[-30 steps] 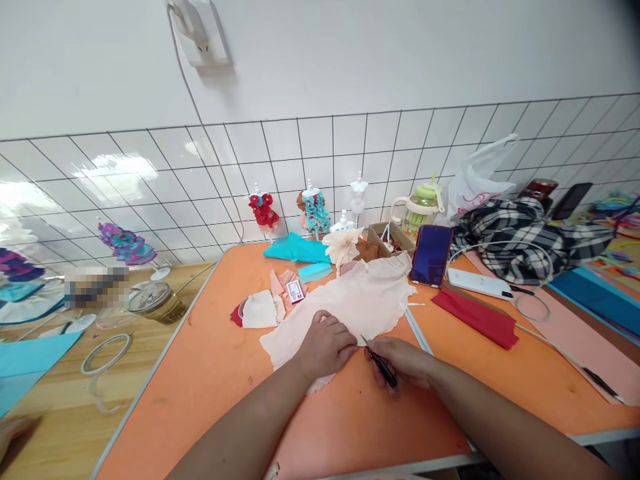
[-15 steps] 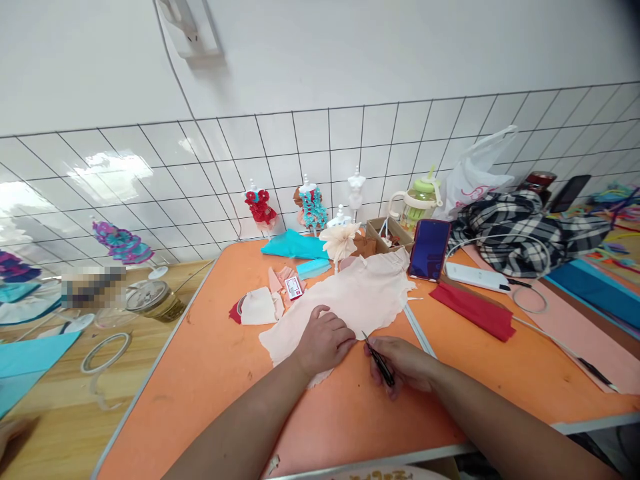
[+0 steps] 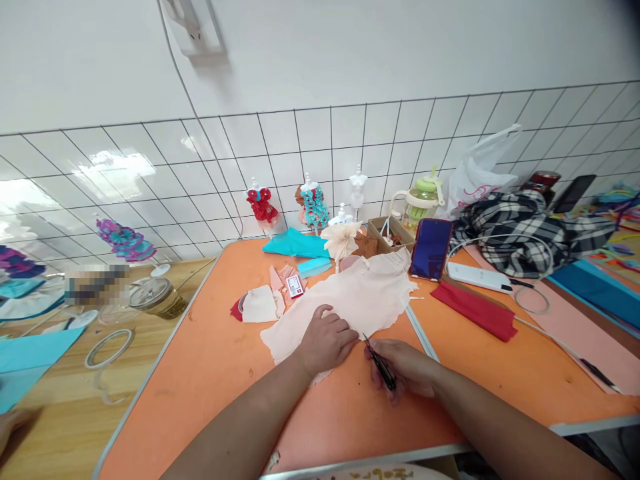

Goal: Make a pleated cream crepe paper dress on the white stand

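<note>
A wide piece of pale pink fabric (image 3: 370, 293) with ragged edges lies across the orange table. My left hand (image 3: 327, 340) rests palm down on its near edge, fingers bent and close together; what is under the fingertips is hidden. Just to the right, my right hand (image 3: 400, 367) is closed round a small dark tool (image 3: 383, 370) with a thin pointed metal tip. That tip points up and left, a little apart from my left fingertips. A small white and red box (image 3: 295, 286) and a folded off-white cloth (image 3: 260, 305) lie left of the fabric.
Small mannequins (image 3: 261, 205) in ruffled pieces stand along the tiled wall. A phone (image 3: 431, 249) leans before a green-lidded bottle (image 3: 424, 199). Red fabric (image 3: 475, 310), a white device (image 3: 479, 276) and cables lie right. Another person's hand (image 3: 13, 427) shows at far left.
The view has shifted very slightly. Both hands and the tool keep nearly the same place and pose.
</note>
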A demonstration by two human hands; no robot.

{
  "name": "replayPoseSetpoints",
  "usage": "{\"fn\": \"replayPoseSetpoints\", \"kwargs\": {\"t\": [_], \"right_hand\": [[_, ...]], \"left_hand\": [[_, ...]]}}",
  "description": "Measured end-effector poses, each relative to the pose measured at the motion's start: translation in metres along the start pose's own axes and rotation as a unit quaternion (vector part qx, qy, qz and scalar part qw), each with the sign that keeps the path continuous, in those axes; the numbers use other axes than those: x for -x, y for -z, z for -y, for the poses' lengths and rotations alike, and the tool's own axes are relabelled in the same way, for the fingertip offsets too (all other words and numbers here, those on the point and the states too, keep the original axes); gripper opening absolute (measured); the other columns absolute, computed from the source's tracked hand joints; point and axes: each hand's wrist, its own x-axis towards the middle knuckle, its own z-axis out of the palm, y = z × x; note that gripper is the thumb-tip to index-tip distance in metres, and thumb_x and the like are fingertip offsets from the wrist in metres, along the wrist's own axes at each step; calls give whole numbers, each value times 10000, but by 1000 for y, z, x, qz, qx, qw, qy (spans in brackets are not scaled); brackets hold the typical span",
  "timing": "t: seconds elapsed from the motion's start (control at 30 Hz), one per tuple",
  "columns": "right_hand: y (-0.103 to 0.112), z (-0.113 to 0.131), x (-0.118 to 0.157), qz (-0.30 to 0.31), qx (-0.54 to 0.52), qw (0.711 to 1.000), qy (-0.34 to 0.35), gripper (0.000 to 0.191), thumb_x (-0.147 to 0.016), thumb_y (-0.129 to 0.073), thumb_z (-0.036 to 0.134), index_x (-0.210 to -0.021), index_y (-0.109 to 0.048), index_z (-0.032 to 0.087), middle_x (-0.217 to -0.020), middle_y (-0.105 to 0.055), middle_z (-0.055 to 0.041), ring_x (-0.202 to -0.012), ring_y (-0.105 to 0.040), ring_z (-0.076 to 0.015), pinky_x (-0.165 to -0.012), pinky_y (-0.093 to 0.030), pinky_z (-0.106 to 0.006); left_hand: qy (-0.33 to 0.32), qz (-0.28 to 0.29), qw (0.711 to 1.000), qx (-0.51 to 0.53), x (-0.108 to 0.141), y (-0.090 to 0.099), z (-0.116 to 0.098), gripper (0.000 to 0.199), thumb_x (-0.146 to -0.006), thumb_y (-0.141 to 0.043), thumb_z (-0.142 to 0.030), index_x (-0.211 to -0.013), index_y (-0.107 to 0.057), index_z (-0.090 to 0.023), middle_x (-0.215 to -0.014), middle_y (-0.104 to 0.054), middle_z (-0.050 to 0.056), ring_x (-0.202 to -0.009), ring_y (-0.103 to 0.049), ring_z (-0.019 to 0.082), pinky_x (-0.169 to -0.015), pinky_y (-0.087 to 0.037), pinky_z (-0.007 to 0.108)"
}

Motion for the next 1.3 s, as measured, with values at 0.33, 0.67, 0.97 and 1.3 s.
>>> {"fn": "replayPoseSetpoints", "kwargs": {"t": [0.33,0.67,0.97,1.3], "right_hand": [[1,-6,-2,-4,-6,1000,18,328,-900,-272,507,-911,-405,207,-576,-604,7,-351,-509,-117,-381,-440,-234],[0,-4,-2,-3,-11,1000,7,317,-906,-273,480,-897,-408,194,-600,-625,-21,-346,-514,-127,-362,-440,-243],[6,3,-4,-4,10,1000,-6,365,-887,-301,533,-936,-420,191,-631,-650,-36,-356,-511,-110,-372,-437,-222],[6,2,-6,-11,21,1000,-5,387,-885,-295,551,-935,-417,188,-596,-636,-21,-340,-510,-118,-369,-429,-228]], "left_hand": [[-5,-3,1000,7,1,-1,1,208,-870,-461,-288,-816,-659,-255,-625,-602,-24,-657,-531,119,-922,-259,405],[-8,1,1000,12,1,-1,1,211,-874,-456,-285,-821,-658,-256,-632,-606,-19,-669,-530,124,-929,-249,417],[-18,6,1000,18,1,4,3,198,-872,-455,-265,-858,-652,-265,-640,-613,-30,-673,-546,115,-955,-221,427],[-50,-4,999,14,2,5,2,202,-848,-457,-212,-875,-649,-266,-635,-604,-37,-663,-545,101,-990,-197,426]]}}
